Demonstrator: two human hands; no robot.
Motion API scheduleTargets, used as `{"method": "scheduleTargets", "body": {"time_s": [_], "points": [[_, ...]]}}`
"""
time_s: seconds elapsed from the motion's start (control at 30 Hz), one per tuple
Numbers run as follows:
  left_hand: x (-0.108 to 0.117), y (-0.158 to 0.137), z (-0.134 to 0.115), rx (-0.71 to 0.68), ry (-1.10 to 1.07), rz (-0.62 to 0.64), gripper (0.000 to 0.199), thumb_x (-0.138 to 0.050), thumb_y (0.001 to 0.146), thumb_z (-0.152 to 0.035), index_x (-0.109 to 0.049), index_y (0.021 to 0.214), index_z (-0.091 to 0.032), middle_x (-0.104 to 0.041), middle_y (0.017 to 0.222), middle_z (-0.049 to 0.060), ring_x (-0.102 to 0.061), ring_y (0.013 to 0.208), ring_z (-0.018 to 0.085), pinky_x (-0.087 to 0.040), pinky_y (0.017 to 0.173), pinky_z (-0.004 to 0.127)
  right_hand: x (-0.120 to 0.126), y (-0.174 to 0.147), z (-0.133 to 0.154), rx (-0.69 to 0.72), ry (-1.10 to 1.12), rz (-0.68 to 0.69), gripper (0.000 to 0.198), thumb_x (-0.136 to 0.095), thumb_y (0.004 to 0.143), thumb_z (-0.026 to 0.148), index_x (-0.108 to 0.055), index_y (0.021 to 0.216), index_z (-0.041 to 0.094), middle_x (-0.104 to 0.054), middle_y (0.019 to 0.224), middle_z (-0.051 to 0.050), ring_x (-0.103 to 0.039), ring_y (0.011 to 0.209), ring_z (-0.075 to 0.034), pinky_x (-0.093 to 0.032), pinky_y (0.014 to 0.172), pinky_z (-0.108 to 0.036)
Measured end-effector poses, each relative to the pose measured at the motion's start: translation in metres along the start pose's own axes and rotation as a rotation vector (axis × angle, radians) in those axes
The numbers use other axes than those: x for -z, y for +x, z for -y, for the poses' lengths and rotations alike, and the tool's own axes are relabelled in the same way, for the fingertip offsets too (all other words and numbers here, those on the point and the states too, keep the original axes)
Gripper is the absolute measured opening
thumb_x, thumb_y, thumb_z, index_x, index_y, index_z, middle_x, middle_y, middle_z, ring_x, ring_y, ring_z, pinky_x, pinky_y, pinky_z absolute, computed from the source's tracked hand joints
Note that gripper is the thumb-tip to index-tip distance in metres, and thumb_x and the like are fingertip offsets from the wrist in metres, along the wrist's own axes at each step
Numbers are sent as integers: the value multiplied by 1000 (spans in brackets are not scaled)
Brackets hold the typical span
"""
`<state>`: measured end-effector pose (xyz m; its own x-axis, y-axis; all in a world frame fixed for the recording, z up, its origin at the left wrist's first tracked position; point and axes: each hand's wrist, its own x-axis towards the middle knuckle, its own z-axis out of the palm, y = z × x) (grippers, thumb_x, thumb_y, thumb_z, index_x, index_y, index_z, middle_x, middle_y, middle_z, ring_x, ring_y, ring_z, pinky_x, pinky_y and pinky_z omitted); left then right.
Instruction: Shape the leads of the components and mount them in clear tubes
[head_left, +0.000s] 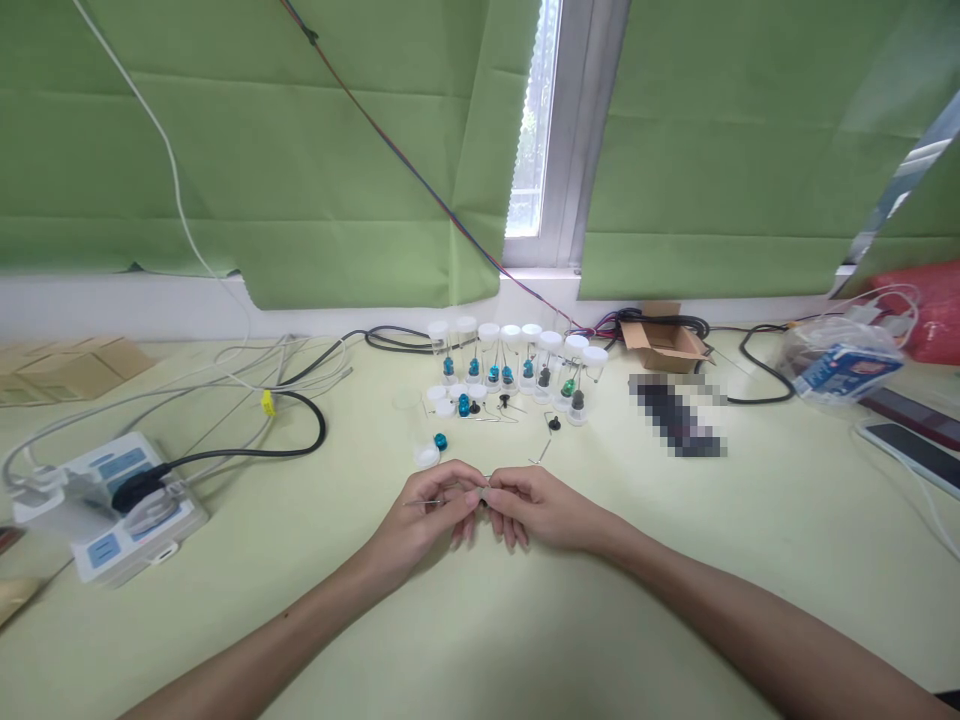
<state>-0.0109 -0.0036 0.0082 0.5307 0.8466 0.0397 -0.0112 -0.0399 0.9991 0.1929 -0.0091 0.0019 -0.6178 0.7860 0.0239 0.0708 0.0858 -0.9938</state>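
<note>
My left hand [439,505] and my right hand [529,502] meet at the tips over the near middle of the table. Both are closed in a pinch, thumb against fingers, around a small dark piece [484,502] mostly covered by the fingertips. A thin metal rod [422,502] sticks out to the left from between the fingers of my left hand. Just beyond the hands lie a blue knob-like part [440,441], a white cap [427,456] and a black part [554,424] beside a bent metal pin [541,452].
Several clear tubes [491,365] with white caps stand in a row, holding blue, green or black parts. A power strip [142,515] with cables is at left. An open cardboard box [664,345], a plastic bag [840,360] and a phone [911,455] lie to the right.
</note>
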Motion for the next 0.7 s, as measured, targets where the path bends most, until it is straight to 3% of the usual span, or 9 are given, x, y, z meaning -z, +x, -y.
{"method": "scheduleTargets", "body": {"time_s": [0.4,0.7], "points": [[-2,0,-3,-1,13,7,20,-64,91,-35,-64,96,-17,-58,57,-1,-55,53,13,-45,53,26,-2,-2,5,-20,17,-26,35,-56,93,51,-59,88,17,-58,66,1,-56,55,-11,-45,51,-22],[-6,-1,-9,6,18,41,21,-65,89,-35,-64,95,-15,-65,68,2,-55,55,12,-45,53,26,-2,-3,4,-15,-2,-19,34,-57,92,50,-59,87,17,-59,65,1,-55,54,-11,-44,51,-22]]}}
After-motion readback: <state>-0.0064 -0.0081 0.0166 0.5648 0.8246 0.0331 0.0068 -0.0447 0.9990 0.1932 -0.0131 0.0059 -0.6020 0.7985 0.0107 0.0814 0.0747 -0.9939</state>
